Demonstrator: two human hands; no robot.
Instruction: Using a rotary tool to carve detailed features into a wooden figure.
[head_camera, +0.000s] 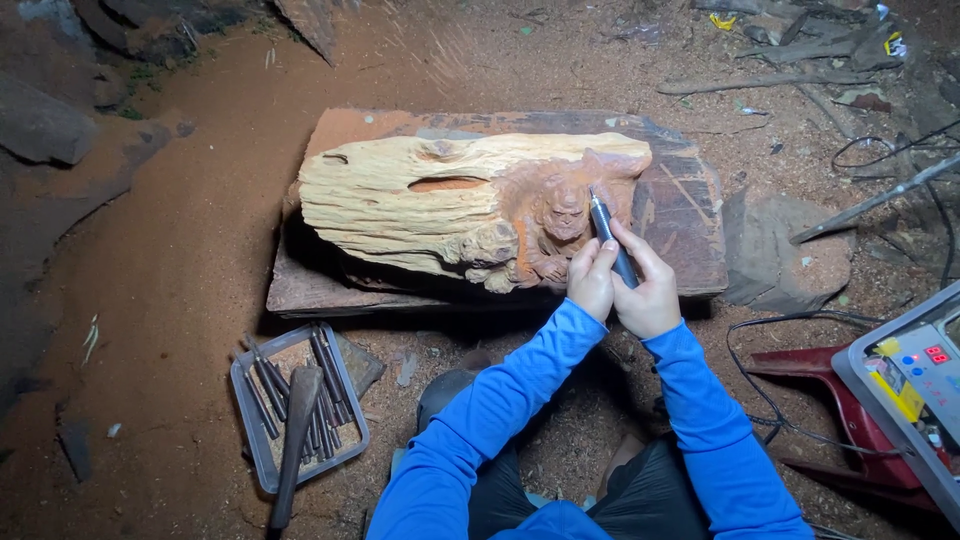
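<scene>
Engraving pen (611, 240) in both closed hands — left (592, 280), right (648, 290) — tip seemingly on the wood carving (470, 205).

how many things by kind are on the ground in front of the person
carved log: 1
wooden slab under it: 1
tray of chisels: 1
mallet across the tray: 1
rotary pen tool, in left hand and right hand: 1
total: 5

Grey control box (905, 400), far right: small red display (937, 354), yellow label (897, 392).
</scene>
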